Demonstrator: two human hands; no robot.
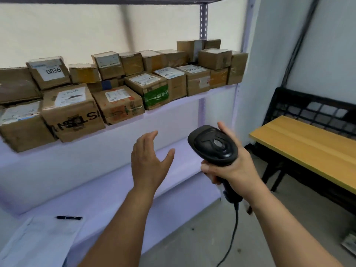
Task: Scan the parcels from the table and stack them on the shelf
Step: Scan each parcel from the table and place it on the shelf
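Standing before the shelf [183, 108], the person holds the scanner [213, 145] by its handle. The right hand [231, 168] is wrapped firmly round the grip, so the head points up and away from the body, ready for a label. The left hand [152, 160] hovers beside it with fingers straight and a little apart, holding nothing, free to fetch a box. The parcels [96, 93] sit packed in rows on the shelf, most with labels upward for easy reading. The yellow-topped table [308, 149] on the right shows none, though its far end may be cut off.
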